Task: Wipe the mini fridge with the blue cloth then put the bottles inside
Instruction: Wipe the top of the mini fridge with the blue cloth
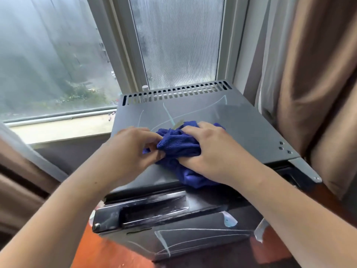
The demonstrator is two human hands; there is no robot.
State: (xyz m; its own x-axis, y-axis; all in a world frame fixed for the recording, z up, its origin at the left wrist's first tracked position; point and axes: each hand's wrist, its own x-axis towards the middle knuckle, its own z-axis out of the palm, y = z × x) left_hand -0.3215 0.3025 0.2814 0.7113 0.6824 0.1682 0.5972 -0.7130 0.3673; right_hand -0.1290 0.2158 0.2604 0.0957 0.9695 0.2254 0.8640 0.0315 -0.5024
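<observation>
Blue cloth [179, 146] is sitting bunched on the grey top panel of the mini fridge [241, 128], toward its front edge. Right hand [214, 153] is pressing down on the cloth, fingers spread over it and clamped onto the fabric. Left hand [131, 149] is pinching the cloth's left edge between thumb and fingertips. Vent slots [177, 92] are running along the fridge's rear edge. Fridge is standing just in front of a window [177, 39], brown curtain [313, 74] hanging to its right. No bottles in view.
</observation>
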